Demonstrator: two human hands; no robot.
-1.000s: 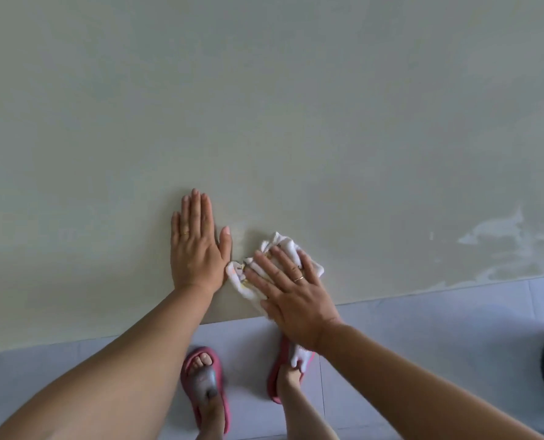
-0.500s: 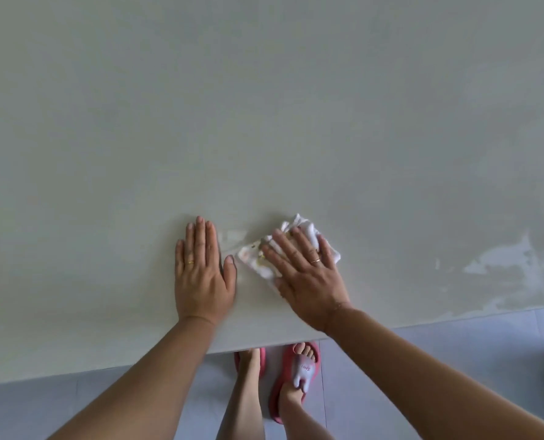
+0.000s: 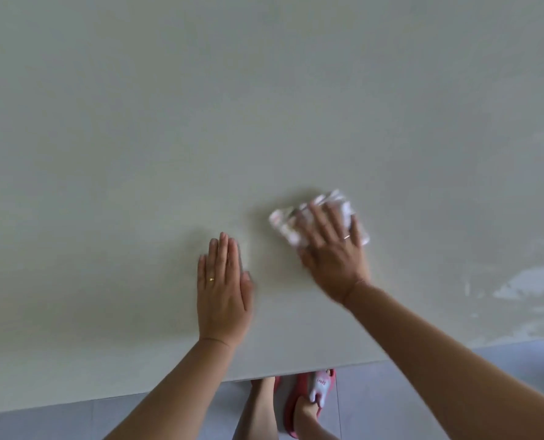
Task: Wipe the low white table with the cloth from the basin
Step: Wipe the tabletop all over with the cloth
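The right hand (image 3: 334,258) is pressing the cloth (image 3: 318,217) flat on the worktop (image 3: 264,106), its fingers (image 3: 320,222) spread apart over it so the pressure is wide. At 8 o'clock from the cloth, the left hand (image 3: 223,296) is lying flat with fingers together, probably for support while leaning. No basin or other container is showing. Wet streaks (image 3: 524,284) are lying at 4 o'clock.

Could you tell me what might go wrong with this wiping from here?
The cloth is bunched under the right hand, so each pass may cover only a narrow strip. The patchy marks near the table edge on the right could get missed. The left hand lies flat on the tabletop and might smudge it.
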